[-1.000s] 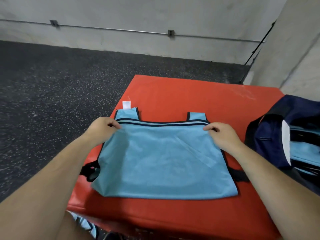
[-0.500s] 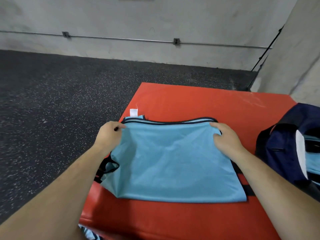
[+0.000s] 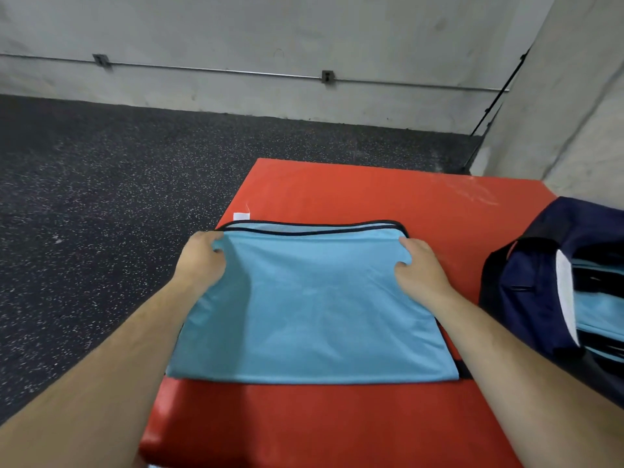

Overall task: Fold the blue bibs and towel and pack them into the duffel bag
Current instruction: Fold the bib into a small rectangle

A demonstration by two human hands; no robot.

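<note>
Bib (image 3: 310,309) lies folded on red mat (image 3: 371,197), duffel bag (image 3: 526,292) at 3 o'clock. Left hand (image 3: 202,258) and right hand (image 3: 418,268) each pinch a far corner, toward 12. Risk: uneven pull likely skews the layers, so the fold slides apart.

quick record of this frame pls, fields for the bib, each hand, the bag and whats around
bib: blue bib with dark trim, folded over, lying flat on the red mat
left: left hand grips the bib's far left corner
right: right hand grips the far right corner
tag: white tag shows just beyond the far left corner
bag: navy duffel bag, open, at the mat's right edge, light blue fabric inside
floor: dark speckled floor left of the mat
status: this bib not yet packed
</note>
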